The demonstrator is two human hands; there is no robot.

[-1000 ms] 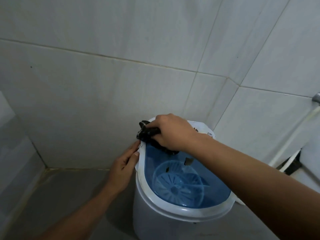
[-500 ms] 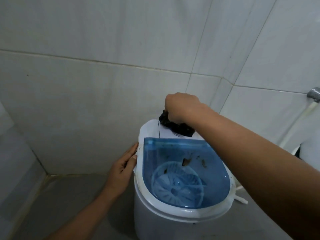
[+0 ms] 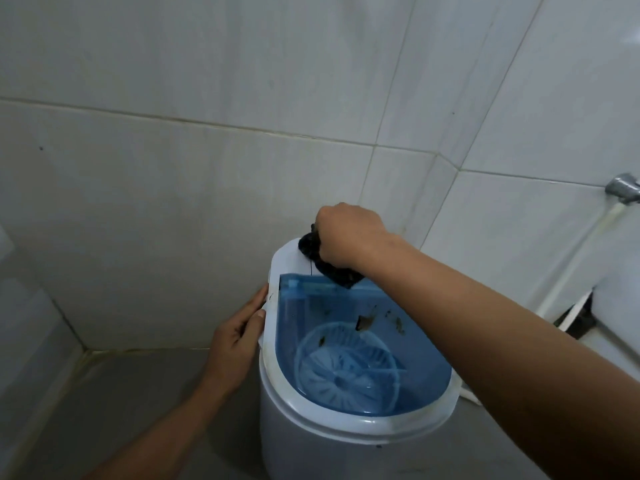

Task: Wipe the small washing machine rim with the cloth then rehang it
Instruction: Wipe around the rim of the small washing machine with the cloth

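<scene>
A: Room? Surface?
B: Tiled corner, pale grey-white glazed wall tiles (image 3: 173, 202) with thin grout lines, meeting a grey floor (image 3: 121, 393). Grime along the joint at the foot of the wall. Chrome tap fitting (image 3: 623, 187) at the right edge, with a white hose (image 3: 571, 265) running down from it.

A: And the machine?
B: Small white plastic washing machine (image 3: 311, 452), round-bodied, standing on the floor in the corner. Translucent blue lid (image 3: 346, 341) closed over the tub, with a pale ribbed pulsator disc showing through. A few dark specks and scraps scattered on the lid. White rim (image 3: 277, 375) curving all round, widening into a flat panel at the far end.

A: Right hand?
B: Right hand (image 3: 349, 237) reaching over the lid to the far end of the rim, forearm stretched across the frame from the lower right. Knuckles up, fingers curled tight into a fist around a bunched dark cloth (image 3: 322, 261). Cloth pressed down on the white panel, one corner lapping onto the back edge of the blue lid, a loose thread hanging off it.

A: Left?
B: Left hand (image 3: 239, 334) flat against the left side of the rim, fingers straight and close together, pointing up and away, tips touching the plastic edge. Holding nothing. Forearm coming up from the lower left.
</scene>
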